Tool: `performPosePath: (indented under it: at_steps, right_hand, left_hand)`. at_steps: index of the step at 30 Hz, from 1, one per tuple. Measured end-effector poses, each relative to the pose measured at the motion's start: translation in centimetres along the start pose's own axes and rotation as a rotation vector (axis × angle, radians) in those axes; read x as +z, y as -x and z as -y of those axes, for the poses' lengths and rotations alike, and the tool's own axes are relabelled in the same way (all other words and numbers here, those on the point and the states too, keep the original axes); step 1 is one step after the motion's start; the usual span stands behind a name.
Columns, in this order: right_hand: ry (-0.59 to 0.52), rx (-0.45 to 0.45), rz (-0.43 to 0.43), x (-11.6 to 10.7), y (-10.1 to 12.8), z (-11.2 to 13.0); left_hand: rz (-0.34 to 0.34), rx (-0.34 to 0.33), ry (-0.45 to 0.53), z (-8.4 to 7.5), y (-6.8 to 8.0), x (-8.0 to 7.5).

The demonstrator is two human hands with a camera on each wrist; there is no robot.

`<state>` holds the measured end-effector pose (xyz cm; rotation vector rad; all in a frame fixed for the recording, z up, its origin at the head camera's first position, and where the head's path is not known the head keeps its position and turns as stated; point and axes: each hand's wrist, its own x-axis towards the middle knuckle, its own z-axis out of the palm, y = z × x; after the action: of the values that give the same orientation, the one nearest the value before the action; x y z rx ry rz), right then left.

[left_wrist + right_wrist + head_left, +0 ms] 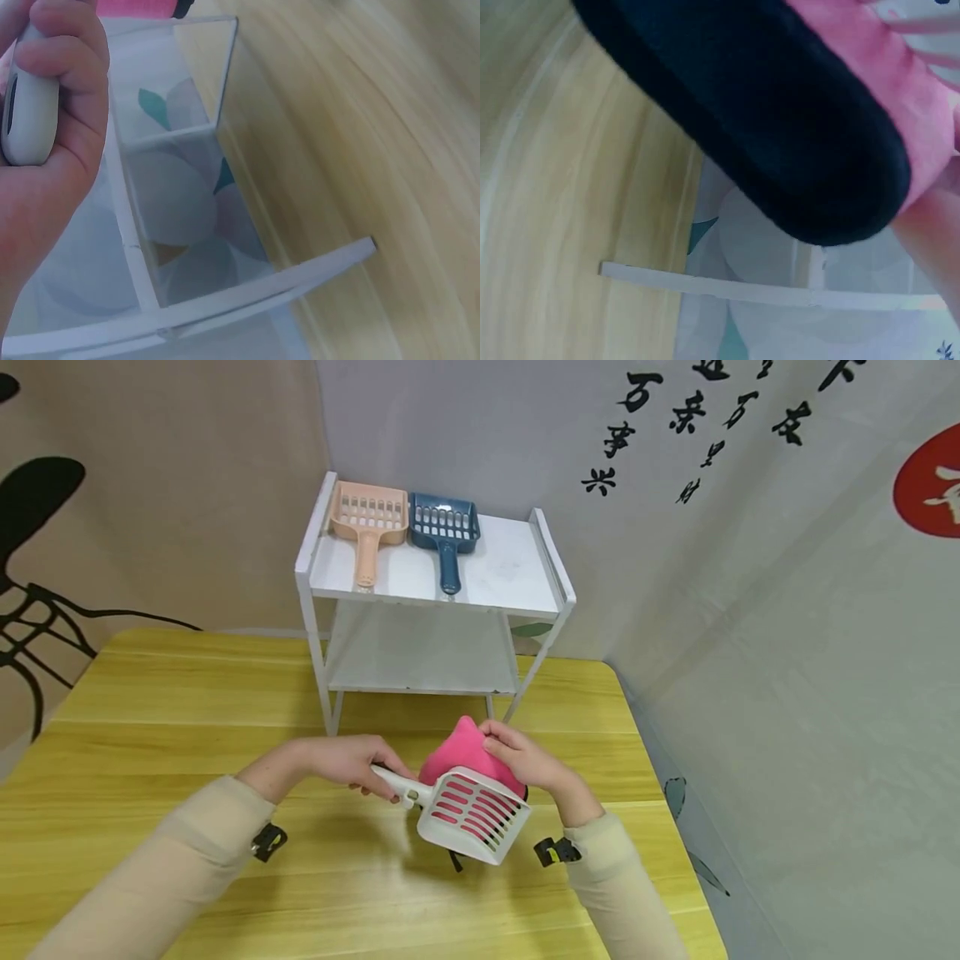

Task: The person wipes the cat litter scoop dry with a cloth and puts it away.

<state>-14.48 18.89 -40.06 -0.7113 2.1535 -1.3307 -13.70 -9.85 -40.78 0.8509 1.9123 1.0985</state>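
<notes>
Two scoops (405, 531) already lay on the rack (517, 568) at twelve o'clock. Above the worktop (150, 710), the left hand (348, 764) gripped the white scoop (472, 814); the right hand (528, 760) pinched a pink cloth (461, 752) against it, wiping seemingly unfinished.

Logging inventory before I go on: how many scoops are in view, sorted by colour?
White scoop, left hand grips its handle, right hand presses a pink cloth to it: 1
Peach scoop on the white rack: 1
Blue scoop on the rack: 1
Total: 3
</notes>
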Motion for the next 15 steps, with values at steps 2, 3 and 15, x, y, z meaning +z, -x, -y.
performPosePath:
  at_steps: [2,3,15]
  right_hand:
    - [-0.048,0.016,-0.015,-0.2,0.2,-0.4]
    - [-0.070,0.024,-0.023,-0.3,0.3,-0.6]
    - [-0.125,0.024,-0.080,-1.1,1.7,-1.9]
  left_hand:
    - [-0.008,0.006,0.005,0.2,0.1,-0.1]
    - [-0.011,0.011,0.008,0.4,0.2,-0.2]
    - [-0.068,-0.029,0.003,2.0,2.0,-1.0]
